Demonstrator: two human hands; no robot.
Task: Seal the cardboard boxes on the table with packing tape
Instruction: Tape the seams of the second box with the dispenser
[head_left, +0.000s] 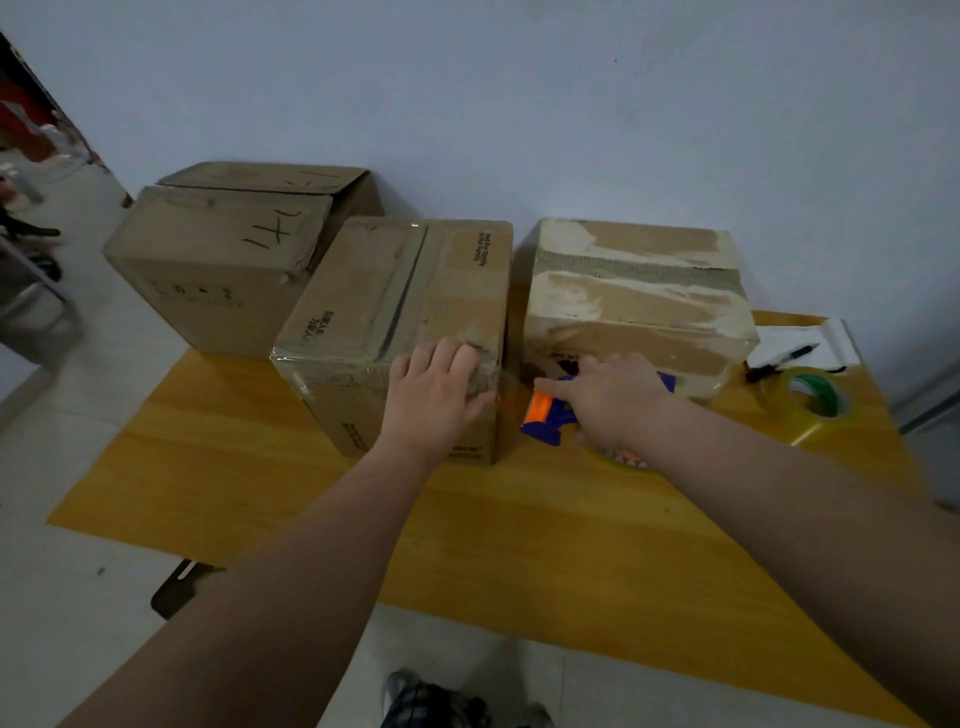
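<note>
Lower edge: checked fabric (436, 706) shows below the near edge of the table, over a pale floor (78, 597).
Table: yellow wood-grain top (467, 545); both bare forearms reach across it toward the boxes.
Left hand (434, 397): laid flat on the near right top corner of the middle box, fingers nearly straight and pressing on the top, thumb down the right front edge. It holds nothing.
Right hand (613, 400): fingers curled round a blue and orange tape dispenser (545, 415), low over the table in the gap between the middle and right boxes. Part of its yellowish roll shows under the wrist.
Middle box (395, 291): cardboard, flaps shut, glossy clear tape along the near top edge and over the centre seam.
Right box (639, 306): cardboard, just beside the middle box; its top is scuffed in pale torn patches, with a band across it.
Spare tape roll (815, 400): clear tape on a green core, lying near the table's right edge.
Pen (782, 358): black, resting partly on a white sheet (810, 338) behind the roll.
Left box (218, 249): cardboard, at the far left corner, hand-marked in black, far flap slightly raised.
Wall (519, 104): plain, pale, behind all three boxes.
</note>
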